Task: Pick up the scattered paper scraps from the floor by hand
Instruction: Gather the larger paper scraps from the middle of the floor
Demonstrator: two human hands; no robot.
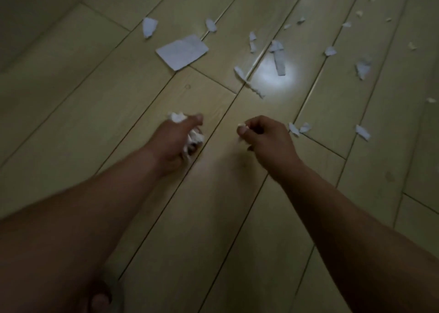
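Observation:
My left hand grips a crumpled wad of white paper scraps, with bits poking out above and below the fist. My right hand pinches one tiny white scrap between thumb and forefinger, just above the floor. Many torn white scraps lie on the wooden floor beyond both hands. The biggest is a rectangular sheet piece. A long strip lies on a bright glare patch. A jagged strip sits along a plank seam. Two small scraps lie just right of my right hand.
The floor is pale wood planks running diagonally. More small scraps are spread to the far right, some tiny ones near the top edge. A toe shows at the bottom left. The room is dim.

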